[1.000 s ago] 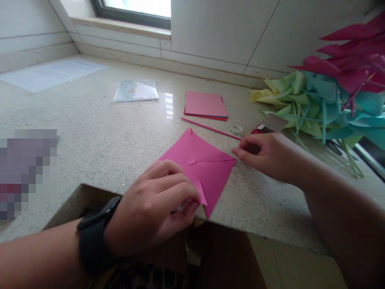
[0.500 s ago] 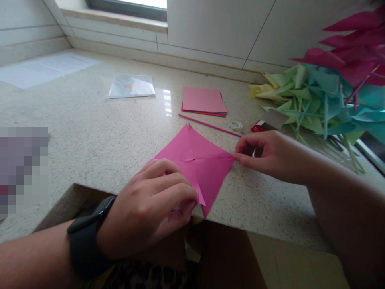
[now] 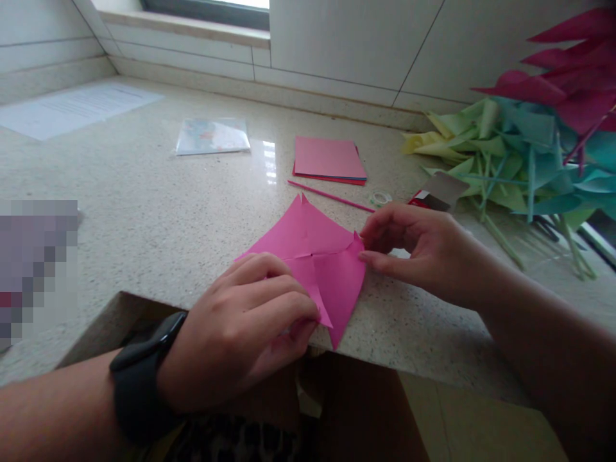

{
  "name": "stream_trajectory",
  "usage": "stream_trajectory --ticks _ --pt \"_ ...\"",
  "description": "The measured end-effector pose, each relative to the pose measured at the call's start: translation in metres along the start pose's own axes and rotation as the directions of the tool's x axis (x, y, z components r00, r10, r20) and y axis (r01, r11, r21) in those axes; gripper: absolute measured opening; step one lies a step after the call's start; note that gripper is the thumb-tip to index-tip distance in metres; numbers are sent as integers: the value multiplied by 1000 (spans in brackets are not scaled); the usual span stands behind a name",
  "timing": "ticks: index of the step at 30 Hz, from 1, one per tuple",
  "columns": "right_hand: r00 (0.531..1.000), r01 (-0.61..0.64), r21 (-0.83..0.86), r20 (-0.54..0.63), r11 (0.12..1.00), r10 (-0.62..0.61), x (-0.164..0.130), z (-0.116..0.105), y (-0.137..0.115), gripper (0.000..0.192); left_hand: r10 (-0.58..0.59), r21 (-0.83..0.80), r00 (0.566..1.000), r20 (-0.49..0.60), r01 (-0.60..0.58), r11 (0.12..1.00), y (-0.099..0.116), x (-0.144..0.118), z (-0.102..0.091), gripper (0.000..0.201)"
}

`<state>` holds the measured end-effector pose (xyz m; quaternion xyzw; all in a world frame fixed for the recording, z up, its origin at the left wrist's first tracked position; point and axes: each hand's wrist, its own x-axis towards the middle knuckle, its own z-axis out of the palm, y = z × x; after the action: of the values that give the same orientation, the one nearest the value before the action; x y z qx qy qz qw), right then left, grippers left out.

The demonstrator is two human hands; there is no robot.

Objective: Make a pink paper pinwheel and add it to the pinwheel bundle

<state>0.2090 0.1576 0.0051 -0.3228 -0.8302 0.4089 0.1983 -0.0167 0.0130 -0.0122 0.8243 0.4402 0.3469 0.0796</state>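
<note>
Pink sheet (image 3: 315, 247): lying as a diamond on the speckled counter (image 3: 158, 212), its near tip hanging just over the counter's front edge; cuts are running in from the corners toward the middle.
Left hand (image 3: 245, 327): resting on the sheet's near-left part, fingers curled, thumb and fingertips pinching a small cut flap of the sheet; a black watch (image 3: 139, 378) is sitting on the wrist.
Right hand (image 3: 414, 247): gripping the sheet's right corner between thumb and fingertips and bending it up off the counter.
Straw (image 3: 332, 196): a thin pink one lying just beyond the sheet, its right end passing close behind the right hand's fingers.
Tape roll (image 3: 380, 197): sitting near the straw's right end, just beyond the right hand.
Paper stack (image 3: 328, 160): pink on top, red beneath, lying farther back, well apart from both hands.
Plastic packet (image 3: 213, 136): lying left of the stack.
White page (image 3: 77, 109): lying far left toward the wall.
Pinwheels (image 3: 524, 147): a pile of green, teal and magenta ones crowding the counter's right side, sticks pointing toward the right forearm.
Red-and-grey box (image 3: 440, 191): lying between the pile and the tape roll.
</note>
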Motion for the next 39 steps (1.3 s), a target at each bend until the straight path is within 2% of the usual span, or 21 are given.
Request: stream_trajectory --ticks 9,15,18,22,25,29,33,36,39 --pt "994 98 16 -52 995 -97 -1 12 -5 9 0 -5 1000 -3 0 1000 -2 -1 0 10" --pt "969 169 -60 -171 984 -177 -3 16 -13 5 16 18 999 -28 -16 1000 -3 0 -2 8" --pt "949 240 -101 -186 966 -255 -3 20 -17 5 45 35 998 -35 -43 998 -3 1 -4 7" --pt "927 357 -146 -69 923 -370 -5 22 -21 9 65 63 997 -36 -63 996 -2 2 -6 6" --pt "923 384 -124 41 915 -382 -6 20 -19 9 66 66 997 -29 -64 996 -3 2 -6 7" --pt "945 301 -40 147 953 -293 -6 16 -13 11 52 44 998 -20 -51 998 -6 1 -5 8" --pt "972 181 -43 159 982 -173 -4 14 -11 18 36 25 999 -17 -36 999 -6 2 -4 11" --pt "969 178 -73 189 981 -162 -1 13 -11 19 30 10 999 -33 -30 1000 -5 4 -4 12" --pt "965 191 -20 186 981 -184 0 15 -12 18 17 -8 999 -47 -17 1000 -4 5 -4 12"
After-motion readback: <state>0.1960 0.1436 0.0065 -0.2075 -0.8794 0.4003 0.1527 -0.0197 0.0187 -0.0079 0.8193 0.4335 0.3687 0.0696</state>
